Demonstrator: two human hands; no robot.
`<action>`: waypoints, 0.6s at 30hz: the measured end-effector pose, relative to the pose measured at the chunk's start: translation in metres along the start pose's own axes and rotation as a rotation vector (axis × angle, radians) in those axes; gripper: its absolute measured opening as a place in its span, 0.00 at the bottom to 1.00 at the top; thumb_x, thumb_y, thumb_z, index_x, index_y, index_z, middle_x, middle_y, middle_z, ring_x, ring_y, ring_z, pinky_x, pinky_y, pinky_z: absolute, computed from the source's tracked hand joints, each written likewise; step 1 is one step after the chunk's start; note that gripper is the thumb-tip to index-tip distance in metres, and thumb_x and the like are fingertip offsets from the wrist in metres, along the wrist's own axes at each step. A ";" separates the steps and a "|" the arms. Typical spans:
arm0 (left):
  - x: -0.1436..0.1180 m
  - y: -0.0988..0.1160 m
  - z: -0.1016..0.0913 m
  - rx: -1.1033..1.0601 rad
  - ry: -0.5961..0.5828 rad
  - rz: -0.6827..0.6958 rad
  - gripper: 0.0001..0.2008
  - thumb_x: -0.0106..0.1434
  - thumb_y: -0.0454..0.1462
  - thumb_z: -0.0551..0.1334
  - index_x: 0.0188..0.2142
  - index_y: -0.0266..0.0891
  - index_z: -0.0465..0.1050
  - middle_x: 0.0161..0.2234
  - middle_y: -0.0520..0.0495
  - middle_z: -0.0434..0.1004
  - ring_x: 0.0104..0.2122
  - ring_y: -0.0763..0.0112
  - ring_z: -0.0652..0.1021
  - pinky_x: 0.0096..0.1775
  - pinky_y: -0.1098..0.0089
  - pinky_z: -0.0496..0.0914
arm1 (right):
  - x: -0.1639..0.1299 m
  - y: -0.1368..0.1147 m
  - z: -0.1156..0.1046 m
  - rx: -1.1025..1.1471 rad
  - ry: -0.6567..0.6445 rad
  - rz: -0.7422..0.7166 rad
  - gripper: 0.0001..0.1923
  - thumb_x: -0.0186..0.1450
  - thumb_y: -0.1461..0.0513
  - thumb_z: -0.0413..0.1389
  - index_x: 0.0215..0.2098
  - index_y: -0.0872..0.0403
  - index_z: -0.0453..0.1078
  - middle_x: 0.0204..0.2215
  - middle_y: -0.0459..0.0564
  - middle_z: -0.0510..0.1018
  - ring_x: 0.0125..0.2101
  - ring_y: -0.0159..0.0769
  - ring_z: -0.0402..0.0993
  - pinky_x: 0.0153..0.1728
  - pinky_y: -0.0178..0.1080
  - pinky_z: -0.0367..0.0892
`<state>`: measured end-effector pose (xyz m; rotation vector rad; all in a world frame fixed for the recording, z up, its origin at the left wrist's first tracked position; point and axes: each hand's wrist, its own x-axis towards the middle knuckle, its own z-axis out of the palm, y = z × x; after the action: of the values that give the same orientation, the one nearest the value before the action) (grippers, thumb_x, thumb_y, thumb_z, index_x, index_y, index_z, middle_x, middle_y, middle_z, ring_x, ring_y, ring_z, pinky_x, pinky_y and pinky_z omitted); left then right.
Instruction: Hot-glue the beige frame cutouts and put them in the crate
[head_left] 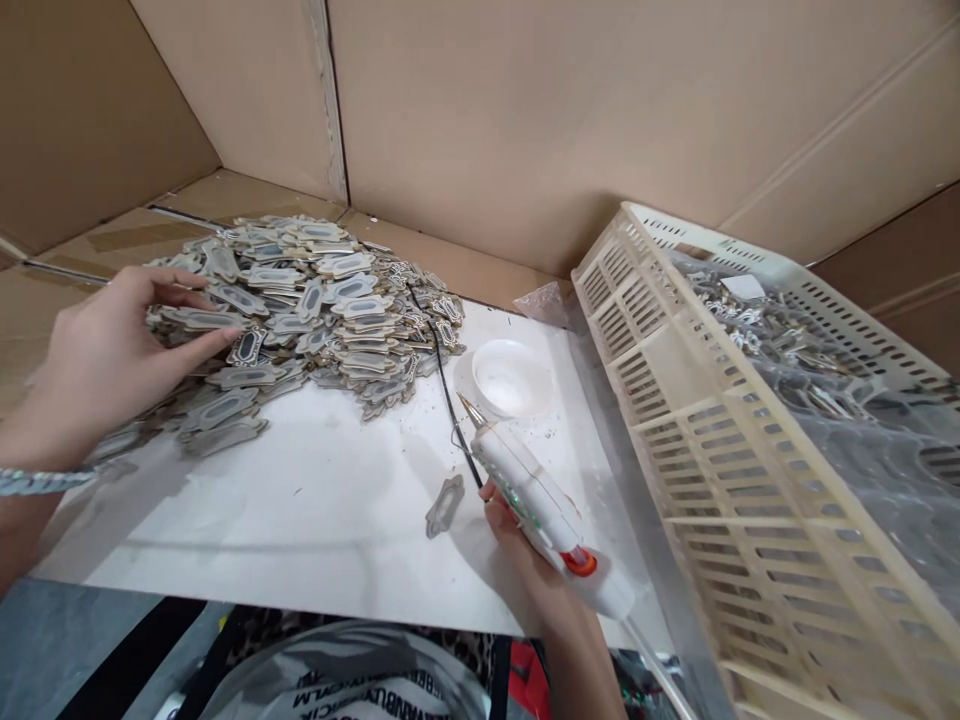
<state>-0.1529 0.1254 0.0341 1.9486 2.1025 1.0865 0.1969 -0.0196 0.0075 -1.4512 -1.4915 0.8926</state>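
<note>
Hands [112,350] on plaques [300,300], glue gun [536,500]

Cream slatted crate [675,400] of bagged parts at right, beside small white dish [510,378].

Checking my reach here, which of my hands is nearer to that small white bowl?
Right. Your right hand holds the glue gun just below the small white bowl, nozzle pointing toward it. Your left hand rests on the pile of plaques, far left.
</note>
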 end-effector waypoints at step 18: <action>-0.073 0.051 0.037 -0.082 -0.235 0.932 0.13 0.70 0.32 0.56 0.48 0.46 0.75 0.39 0.56 0.82 0.38 0.72 0.80 0.42 0.74 0.74 | -0.001 0.015 0.007 0.017 0.181 -0.020 0.16 0.65 0.48 0.54 0.28 0.49 0.68 0.22 0.45 0.74 0.21 0.35 0.70 0.22 0.37 0.67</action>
<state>-0.0775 0.0734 0.0048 2.8954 0.9690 0.9116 0.1961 -0.0186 -0.0087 -1.4617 -1.3589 0.7386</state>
